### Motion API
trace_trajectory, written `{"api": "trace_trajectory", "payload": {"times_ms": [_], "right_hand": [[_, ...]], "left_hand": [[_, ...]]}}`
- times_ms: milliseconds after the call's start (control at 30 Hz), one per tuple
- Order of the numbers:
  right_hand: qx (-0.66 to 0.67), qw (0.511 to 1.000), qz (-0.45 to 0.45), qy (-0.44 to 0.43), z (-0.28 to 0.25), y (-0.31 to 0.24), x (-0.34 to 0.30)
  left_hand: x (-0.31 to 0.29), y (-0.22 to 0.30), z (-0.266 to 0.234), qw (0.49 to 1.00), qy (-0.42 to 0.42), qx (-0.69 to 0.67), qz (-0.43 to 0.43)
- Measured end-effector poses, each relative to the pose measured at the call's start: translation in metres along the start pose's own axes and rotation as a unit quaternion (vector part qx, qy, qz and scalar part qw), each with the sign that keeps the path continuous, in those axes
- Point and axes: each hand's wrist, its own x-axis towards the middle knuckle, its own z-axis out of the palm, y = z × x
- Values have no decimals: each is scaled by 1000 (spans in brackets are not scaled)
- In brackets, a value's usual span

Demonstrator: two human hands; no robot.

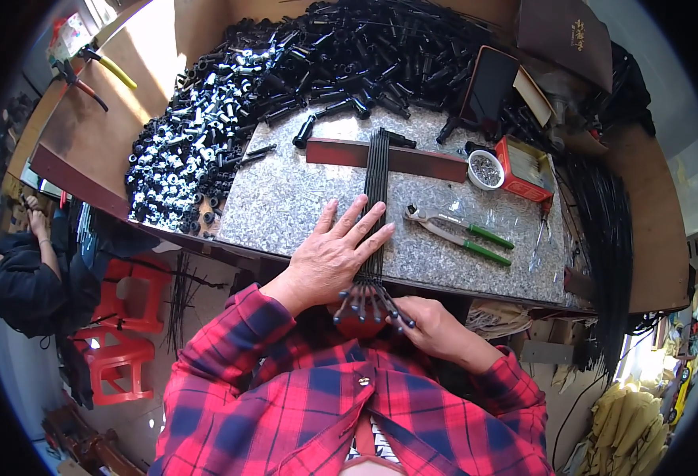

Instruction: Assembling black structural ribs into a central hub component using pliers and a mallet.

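Note:
A bundle of thin black rods (376, 178) lies lengthwise on the speckled grey slab (285, 198), crossing a dark red bar (341, 152). My left hand (334, 250) rests flat on the rods near the slab's front edge, fingers spread. The rods' capped near ends (369, 301) fan out past the edge. My right hand (428, 321) sits under and beside those ends, fingers curled at them.
A big heap of black parts and rods (285, 71) fills the back left. Green-handled pliers (456, 232) lie right of the bundle. A white cup of small metal bits (485, 169) and a red box (526, 168) stand behind. Another person (15, 262) sits far left near red stools (123, 317).

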Motion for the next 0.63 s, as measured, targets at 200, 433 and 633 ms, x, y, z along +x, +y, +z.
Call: {"api": "trace_trajectory", "payload": {"times_ms": [200,433,633], "right_hand": [[-24,999,-36,18,-27,-20,4],[79,976,86,181,-118,-24,20],[-313,901,58,294,-230,42,54]], "left_hand": [[2,-1,2,1000,7,-26,6],[5,-2,-3,999,-10,-42,26],[3,-3,8,1000,0,19,18]]}}
